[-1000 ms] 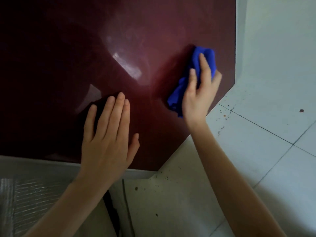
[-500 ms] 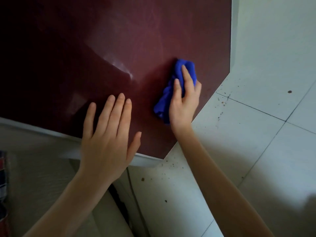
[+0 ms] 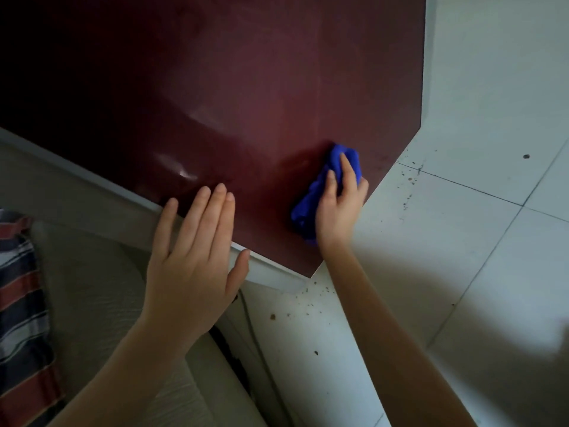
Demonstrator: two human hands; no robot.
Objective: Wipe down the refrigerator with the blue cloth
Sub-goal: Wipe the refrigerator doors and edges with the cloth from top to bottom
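Note:
The refrigerator's glossy dark-red panel [image 3: 246, 103] fills the upper part of the head view, with a pale edge strip along its lower left border. A bunched blue cloth [image 3: 311, 198] lies against the panel near its lower right corner. My right hand [image 3: 338, 208] presses the cloth onto the panel with fingers laid over it. My left hand [image 3: 194, 263] lies flat with straight fingers across the panel's lower edge, holding nothing.
White floor tiles [image 3: 462, 241] with dark crumbs and specks spread to the right and below the corner. A grey textured surface [image 3: 92, 288] sits under my left arm. A striped red, white and dark fabric [image 3: 21, 303] shows at the left edge.
My right hand has slid the blue cloth downward toward the panel's lower right corner. The view has shifted, so the panel's lower edge now sits under my left hand.

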